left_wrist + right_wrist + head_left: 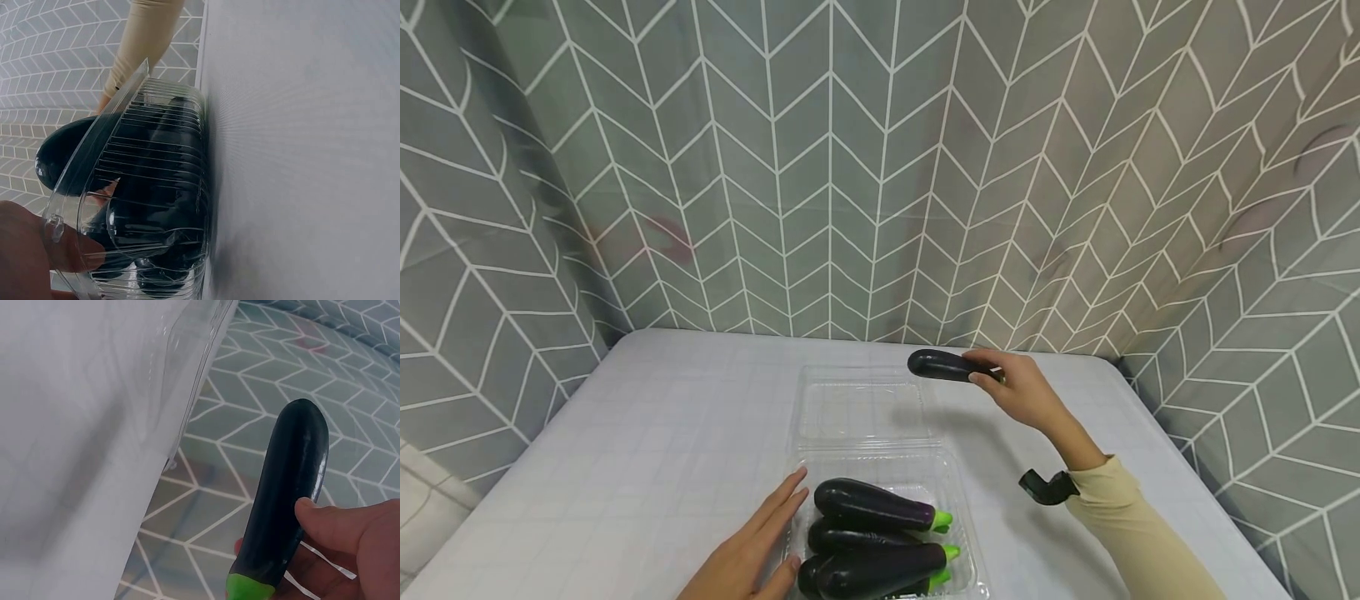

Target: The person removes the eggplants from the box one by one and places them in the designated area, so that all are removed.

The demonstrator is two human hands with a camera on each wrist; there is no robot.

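Observation:
My right hand (1015, 387) grips a dark eggplant (943, 365) near its stem end, raised over the far side of the table. In the right wrist view the thumb lies along the glossy eggplant (290, 481), with its green cap (250, 587) pointing down. My left hand (748, 542) rests at the left rim of an open clear plastic clamshell box (966, 508), its fingers extended. Several eggplants (880, 571) with green caps lie piled in the box. The left wrist view shows them through the ribbed wall, with left fingertips (90, 253) at the rim.
The box's clear lid (865, 408) lies folded back flat on the white-covered table (662, 450). A grey chevron-patterned curtain (850, 167) encloses the back and sides. A black strap piece (1048, 486) sticks out at the right sleeve (1138, 533).

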